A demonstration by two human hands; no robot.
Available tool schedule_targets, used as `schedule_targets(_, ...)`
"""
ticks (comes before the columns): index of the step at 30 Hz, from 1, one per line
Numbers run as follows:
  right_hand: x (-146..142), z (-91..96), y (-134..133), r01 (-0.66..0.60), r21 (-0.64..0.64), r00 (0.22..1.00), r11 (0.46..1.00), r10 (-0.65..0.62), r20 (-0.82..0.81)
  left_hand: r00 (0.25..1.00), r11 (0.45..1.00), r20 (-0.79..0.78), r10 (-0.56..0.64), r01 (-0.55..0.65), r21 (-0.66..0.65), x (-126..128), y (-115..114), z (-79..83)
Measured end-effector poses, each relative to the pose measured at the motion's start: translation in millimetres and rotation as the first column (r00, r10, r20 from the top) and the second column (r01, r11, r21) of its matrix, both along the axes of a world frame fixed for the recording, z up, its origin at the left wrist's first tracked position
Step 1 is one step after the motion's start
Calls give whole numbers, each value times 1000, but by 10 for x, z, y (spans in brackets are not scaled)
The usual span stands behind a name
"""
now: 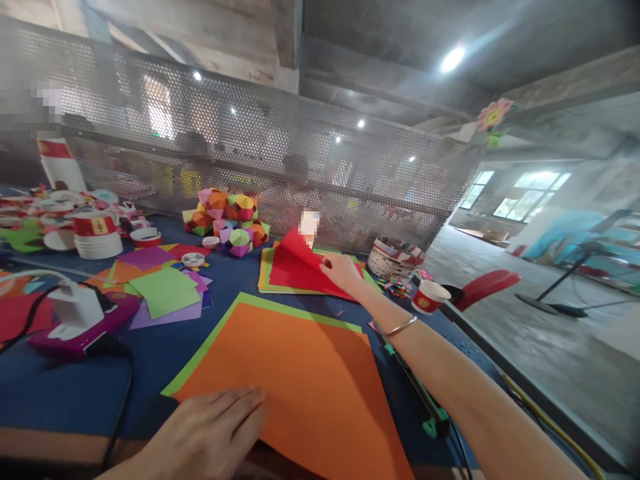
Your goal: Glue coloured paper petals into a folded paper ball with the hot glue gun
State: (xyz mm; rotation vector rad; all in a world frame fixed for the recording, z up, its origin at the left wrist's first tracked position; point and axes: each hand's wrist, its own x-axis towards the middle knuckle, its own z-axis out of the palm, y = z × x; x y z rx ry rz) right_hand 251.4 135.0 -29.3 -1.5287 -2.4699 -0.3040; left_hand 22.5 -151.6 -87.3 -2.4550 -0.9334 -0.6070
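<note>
My left hand [210, 433] lies flat with fingers stretched on the near corner of a large orange paper sheet [310, 380], which rests on a green sheet [240, 310] on the blue table. My right hand [341, 272] reaches far forward and pinches the lifted edge of a red paper sheet [300, 263], curling it up off a stack of coloured sheets [265, 280]. A thin bracelet [400, 327] circles my right wrist.
Folded paper balls [227, 217] pile at the back by a perforated metal screen [300, 153]. Loose coloured sheets [160, 287], a purple tool with cable [80, 320] and paper cups [95, 233] lie left. A red cup [429, 297], woven basket [395, 257] and green cutter [425, 407] lie right.
</note>
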Motion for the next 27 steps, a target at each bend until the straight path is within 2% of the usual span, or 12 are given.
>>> schedule_targets(4, 89, 257, -30, 80, 110, 993, 991, -69, -100, 1000, 1000, -5, 8, -8, 23, -9, 2, -61)
schedule_targets(6, 90, 326, -185, 71, 131, 991, 989, -55, -120, 1000, 999, 16, 13, -13, 47, -2, 16, -122)
schedule_targets(8, 53, 333, -462, 12, 104, 993, 994, 1, -119, 997, 994, 79, 13, -22, 103, 17, 35, -192)
schedule_targets(12, -62, 239, -1259, -115, -93, 992, 989, 118, 32, 976, 972, 218, -9, -42, 231, 63, 62, -325)
schedule_targets(15, -111, 154, -1815, -198, -250, 962, 948, 237, 138, 974, 967, 228, 4, -62, 246, 78, 51, -373)
schedule_targets(17, -122, 95, -2059, -235, -341, 939, 910, 303, 161, 969, 962, 245, 4, -70, 263, 81, 30, -371)
schedule_targets(19, -129, 33, -2189, -275, -404, 922, 872, 358, 145, 973, 965, 230, 18, -77, 250, 84, 3, -351)
schedule_targets(22, -153, -46, -2243, -317, -458, 906, 831, 408, 114, 981, 968, 184, 54, -97, 233, 81, -43, -313)
schedule_targets(27, -237, -83, -2268, -354, -481, 889, 802, 448, 92, 987, 972, 111, 118, -138, 192, 46, -148, -246)
